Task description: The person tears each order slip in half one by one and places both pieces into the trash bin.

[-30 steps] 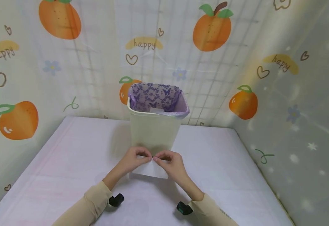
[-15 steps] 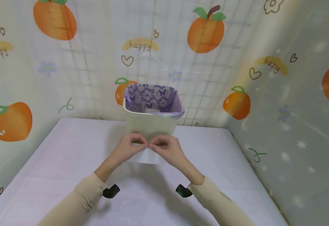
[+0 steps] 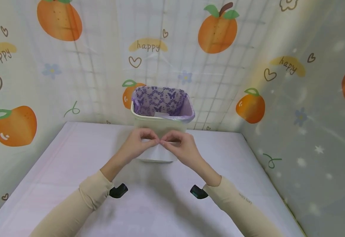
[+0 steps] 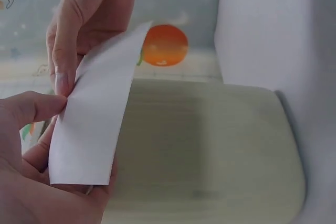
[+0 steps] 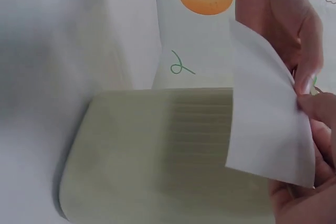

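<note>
A small rectangular sheet of white paper (image 3: 157,154) hangs between my two hands, in front of the bin. My left hand (image 3: 134,145) pinches its upper edge near the middle between thumb and forefinger. Right beside that grip, my right hand (image 3: 185,148) pinches the same edge, so the fingertips of both hands meet. In the left wrist view the paper (image 4: 97,116) is in one piece and slightly bent. Behind the hands stands a pale cream trash bin (image 3: 160,124), upright, its lower front hidden by hands and paper.
A purple butterfly-print liner (image 3: 156,98) lines the bin and folds over part of its rim. One white piece of paper (image 3: 161,114) shows inside. The bin stands on a white-covered table (image 3: 80,154), near the orange-printed curtain (image 3: 101,82). Black wrist cameras (image 3: 118,190) stick out by the sleeves.
Both hands have lifted the paper up and away from me, closer to the bin's rim in the head view. The fingertips stay together on its edge. The bin has not moved.
</note>
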`<state>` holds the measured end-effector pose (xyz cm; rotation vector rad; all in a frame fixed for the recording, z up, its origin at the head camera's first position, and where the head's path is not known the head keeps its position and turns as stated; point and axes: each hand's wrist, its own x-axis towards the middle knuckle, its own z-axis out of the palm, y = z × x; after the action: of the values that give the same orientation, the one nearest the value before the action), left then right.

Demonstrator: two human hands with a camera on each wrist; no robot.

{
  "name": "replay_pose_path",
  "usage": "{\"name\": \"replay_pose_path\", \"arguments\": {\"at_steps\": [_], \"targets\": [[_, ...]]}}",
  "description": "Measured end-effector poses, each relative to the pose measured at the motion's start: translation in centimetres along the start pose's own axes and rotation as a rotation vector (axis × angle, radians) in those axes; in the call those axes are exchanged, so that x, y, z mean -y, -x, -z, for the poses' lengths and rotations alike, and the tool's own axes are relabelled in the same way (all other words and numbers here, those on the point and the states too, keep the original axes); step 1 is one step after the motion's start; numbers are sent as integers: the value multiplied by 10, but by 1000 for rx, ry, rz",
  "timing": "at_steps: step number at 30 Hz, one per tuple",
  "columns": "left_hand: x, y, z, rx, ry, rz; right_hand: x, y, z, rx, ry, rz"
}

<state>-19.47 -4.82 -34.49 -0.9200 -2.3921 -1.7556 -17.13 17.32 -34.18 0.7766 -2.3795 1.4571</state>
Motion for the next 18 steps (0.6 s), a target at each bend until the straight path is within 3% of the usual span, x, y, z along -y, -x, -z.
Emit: {"name": "replay_pose_path", "arguments": {"at_steps": [18], "targets": [[-51,-18,16,-23,52,-15,43,-20,26,-62,83,62]]}}
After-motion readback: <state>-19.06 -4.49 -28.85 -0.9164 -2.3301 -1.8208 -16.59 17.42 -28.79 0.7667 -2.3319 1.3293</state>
